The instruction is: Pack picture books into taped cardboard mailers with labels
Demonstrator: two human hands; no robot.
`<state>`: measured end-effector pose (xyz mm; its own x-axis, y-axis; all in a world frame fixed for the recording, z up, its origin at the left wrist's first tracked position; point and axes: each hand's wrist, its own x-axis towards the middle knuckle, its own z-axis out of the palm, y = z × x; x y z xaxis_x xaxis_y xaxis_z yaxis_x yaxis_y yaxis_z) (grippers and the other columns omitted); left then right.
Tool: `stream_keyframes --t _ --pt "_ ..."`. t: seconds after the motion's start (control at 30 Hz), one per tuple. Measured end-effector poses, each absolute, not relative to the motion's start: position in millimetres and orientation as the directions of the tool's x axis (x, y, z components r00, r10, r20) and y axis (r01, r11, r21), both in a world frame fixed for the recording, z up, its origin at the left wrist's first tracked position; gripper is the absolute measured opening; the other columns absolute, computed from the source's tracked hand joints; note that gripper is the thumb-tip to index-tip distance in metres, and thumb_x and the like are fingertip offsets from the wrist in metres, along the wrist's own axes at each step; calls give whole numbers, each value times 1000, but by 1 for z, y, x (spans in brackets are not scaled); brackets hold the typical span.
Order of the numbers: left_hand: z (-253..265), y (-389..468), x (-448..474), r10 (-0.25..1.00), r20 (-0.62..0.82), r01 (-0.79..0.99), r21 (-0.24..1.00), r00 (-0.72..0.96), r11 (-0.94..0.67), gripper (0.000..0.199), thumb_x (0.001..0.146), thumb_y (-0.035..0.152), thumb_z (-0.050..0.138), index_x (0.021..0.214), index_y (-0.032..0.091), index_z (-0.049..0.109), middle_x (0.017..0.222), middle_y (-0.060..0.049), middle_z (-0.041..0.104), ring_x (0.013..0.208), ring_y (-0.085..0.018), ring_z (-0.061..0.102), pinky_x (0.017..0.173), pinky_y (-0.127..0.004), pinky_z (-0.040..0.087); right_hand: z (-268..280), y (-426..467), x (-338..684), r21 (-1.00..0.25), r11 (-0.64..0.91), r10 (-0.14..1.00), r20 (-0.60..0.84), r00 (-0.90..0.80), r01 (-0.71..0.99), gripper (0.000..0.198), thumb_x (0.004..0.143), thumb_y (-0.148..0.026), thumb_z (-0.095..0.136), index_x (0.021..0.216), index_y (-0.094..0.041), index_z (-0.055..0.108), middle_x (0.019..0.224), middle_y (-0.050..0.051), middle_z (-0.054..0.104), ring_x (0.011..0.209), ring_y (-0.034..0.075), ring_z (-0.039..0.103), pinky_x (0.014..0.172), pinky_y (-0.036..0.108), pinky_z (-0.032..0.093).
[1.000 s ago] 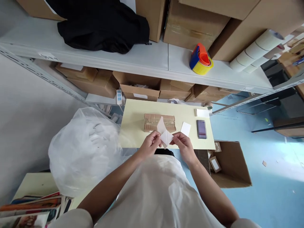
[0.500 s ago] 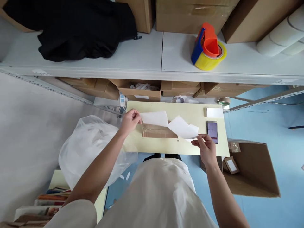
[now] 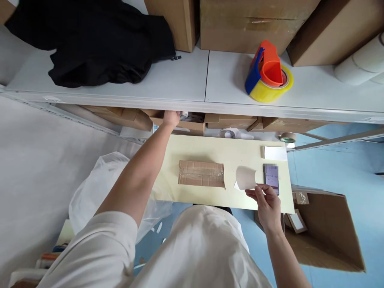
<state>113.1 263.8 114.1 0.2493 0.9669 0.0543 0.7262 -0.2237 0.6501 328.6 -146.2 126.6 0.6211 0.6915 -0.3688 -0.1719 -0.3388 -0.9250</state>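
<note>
My right hand pinches a white label at its lower right corner, holding it over the right part of the table. A second small white piece shows just behind its left edge. My left hand reaches under the shelf edge to an open cardboard box. Its fingers are mostly hidden there, with some white paper beside them. On the pale yellow table lies a taped brown carton, between my two arms.
A phone and a white stack of labels lie at the table's right. Above is a shelf with a tape dispenser and black clothing. A big open box stands at right, a plastic bag at left.
My left hand has moved forward from the table to the box under the shelf. The two white sheets have come apart; my right hand keeps one. The carton is now fully uncovered.
</note>
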Motion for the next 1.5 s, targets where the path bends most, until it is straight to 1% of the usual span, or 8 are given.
stream_keyframes --t 0.17,0.37,0.43,0.63,0.77,0.87,1.1,1.5 --pt "133 187 102 957 51 708 661 287 -248 25 89 13 45 112 5 51 113 -14 59 103 -20 55 93 -38 39 139 -132 308 -920 -302 749 -390 535 -249 25 79 -45 64 84 -21 56 64 1 66 63 17 66 66 34 55" --pt "176 -12 97 695 166 408 706 699 -579 43 63 52 75 88 22 57 85 -4 62 80 -22 59 74 -35 46 152 -120 261 -938 -230 850 -323 416 -258 25 82 -46 58 80 -22 52 55 -3 55 52 12 52 55 26 44" --pt "180 -50 97 704 163 417 706 691 -573 29 73 45 69 86 22 58 83 -5 62 79 -22 59 71 -35 45 156 -121 243 -946 -209 878 -293 379 -248 24 83 -46 56 81 -22 53 60 -3 56 55 12 52 56 26 43" --pt "173 -64 65 831 157 352 852 533 -387 14 89 28 48 82 21 58 79 -3 63 75 -16 59 70 -28 46 166 -140 218 -985 -124 968 -147 205 -122 31 82 -47 55 105 -26 57 87 4 63 79 19 59 69 33 48" --pt "166 -60 42 924 -45 177 984 380 -25 18 81 36 59 78 19 56 73 -1 62 66 -12 57 62 -24 46 161 -152 225 -955 -110 838 60 542 277 39 77 -45 62 110 -25 57 111 9 57 92 22 54 76 37 46" --pt "160 -67 33 919 -122 102 991 376 90 22 76 39 63 77 17 58 74 -1 64 68 -12 58 63 -24 47 149 -158 230 -952 -186 778 9 628 245 44 73 -46 65 110 -23 55 104 8 59 86 20 53 71 35 45" --pt "124 -83 14 919 -150 391 920 365 -5 18 76 35 60 70 19 63 69 -1 68 64 -15 62 65 -27 50 114 -177 219 -957 -288 821 -257 509 -19 35 70 -52 67 70 -19 55 61 -1 52 54 11 43 50 25 35" --pt "96 3 43 901 -210 791 578 379 -198 9 79 26 58 75 22 65 82 -5 72 80 -21 66 72 -31 47 83 -89 247 -854 -432 816 -233 529 291 21 72 -40 58 75 -19 61 65 1 62 58 14 53 58 28 42"
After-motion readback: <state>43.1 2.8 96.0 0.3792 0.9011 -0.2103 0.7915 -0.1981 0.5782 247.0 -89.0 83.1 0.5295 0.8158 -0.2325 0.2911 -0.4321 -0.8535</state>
